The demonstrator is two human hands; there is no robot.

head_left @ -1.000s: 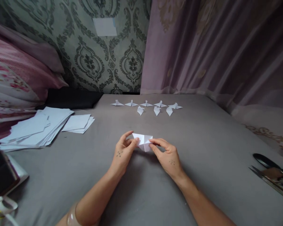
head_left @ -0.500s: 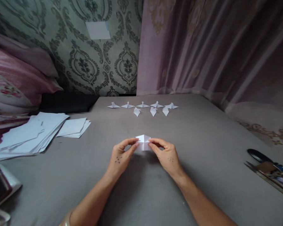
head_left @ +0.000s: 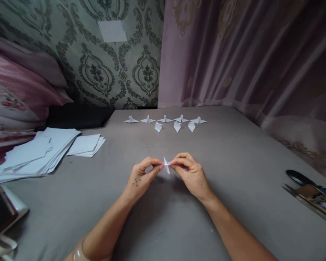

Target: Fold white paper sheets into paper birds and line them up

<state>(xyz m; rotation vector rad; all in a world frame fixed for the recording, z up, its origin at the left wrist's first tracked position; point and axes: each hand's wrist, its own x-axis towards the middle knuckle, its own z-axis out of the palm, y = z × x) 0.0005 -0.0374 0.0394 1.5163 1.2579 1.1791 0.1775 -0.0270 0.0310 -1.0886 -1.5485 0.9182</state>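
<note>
Surface [head_left: 233, 159] before us spreads grey towards a patterned wall [head_left: 97, 69] at far left and a purple curtain [head_left: 184, 65] at far right; a dark device [head_left: 0, 206] is cut off at near left. Our left hand [head_left: 139, 177] and right hand [head_left: 193, 175] pinch a folded white paper [head_left: 166, 164] between them, near the middle, fingertips [head_left: 161, 167] hiding its ends; since the earlier frame, we see it narrowed to a sliver

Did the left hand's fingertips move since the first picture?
Yes, rightward: left-hand fingertips went from left of the front-left folded paper to right of it.
</note>
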